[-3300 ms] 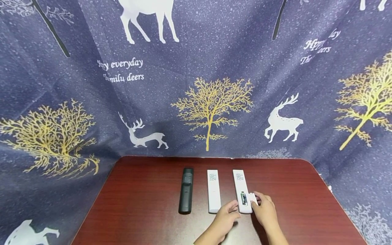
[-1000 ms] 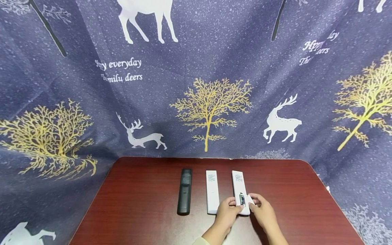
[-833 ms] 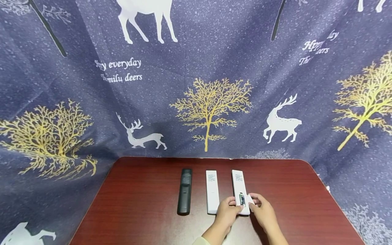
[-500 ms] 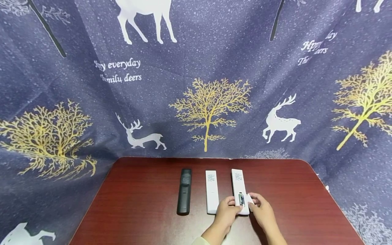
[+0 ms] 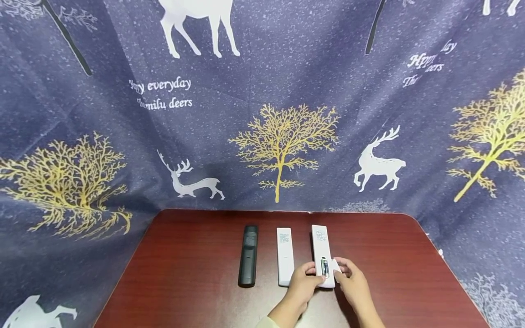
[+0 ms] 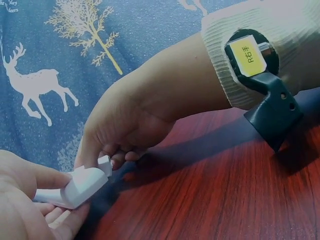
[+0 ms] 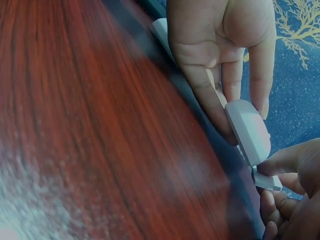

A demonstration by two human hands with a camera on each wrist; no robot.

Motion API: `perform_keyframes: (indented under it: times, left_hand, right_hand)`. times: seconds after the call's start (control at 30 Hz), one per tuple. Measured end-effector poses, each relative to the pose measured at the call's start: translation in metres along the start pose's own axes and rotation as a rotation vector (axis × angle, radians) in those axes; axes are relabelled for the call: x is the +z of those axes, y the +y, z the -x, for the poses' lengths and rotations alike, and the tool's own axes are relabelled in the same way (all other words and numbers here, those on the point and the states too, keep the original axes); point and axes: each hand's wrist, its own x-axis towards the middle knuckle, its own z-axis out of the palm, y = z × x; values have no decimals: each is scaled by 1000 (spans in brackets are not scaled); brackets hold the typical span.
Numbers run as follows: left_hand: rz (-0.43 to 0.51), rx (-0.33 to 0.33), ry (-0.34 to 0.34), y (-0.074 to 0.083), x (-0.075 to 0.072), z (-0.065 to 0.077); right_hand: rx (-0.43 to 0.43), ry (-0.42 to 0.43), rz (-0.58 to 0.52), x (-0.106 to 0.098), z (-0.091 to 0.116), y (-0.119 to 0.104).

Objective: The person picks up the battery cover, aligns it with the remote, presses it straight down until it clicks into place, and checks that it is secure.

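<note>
The reddish table [image 5: 193,259] stood before blue deer-printed cloth [image 5: 246,86]; my left hand [image 5: 302,288] curled round the opened white remote [image 5: 321,246] at its near end, right of the closed white remote [image 5: 285,259]; my right hand [image 5: 353,283] pinched a small white cover [image 5: 337,265] at the opened one's right edge.

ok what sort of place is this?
Probably a makeshift recording booth, not an ordinary room: deer-print cloth hangs behind and beside the reddish table, and a black device sits on the person's right sleeve. Whatever lies behind the cloth is hidden.
</note>
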Motion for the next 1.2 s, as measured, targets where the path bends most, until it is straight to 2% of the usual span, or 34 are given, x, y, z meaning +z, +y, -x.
perform_keyframes:
  times: [0.3,0.67,0.93,1.2]
  left_hand:
    - [36,-1,-34,1,-8,4]
    - [82,4,-68,3,-15,8]
    - [46,27,-98,5,-23,10]
    - [58,41,-131,12,-30,12]
  right_hand:
    - [-9,-4,-72,2,6,-7]
    - [-26,1,-92,3,12,-16]
    - [-29,7,-130,6,15,-23]
    - [-58,3,-149,8,19,-30]
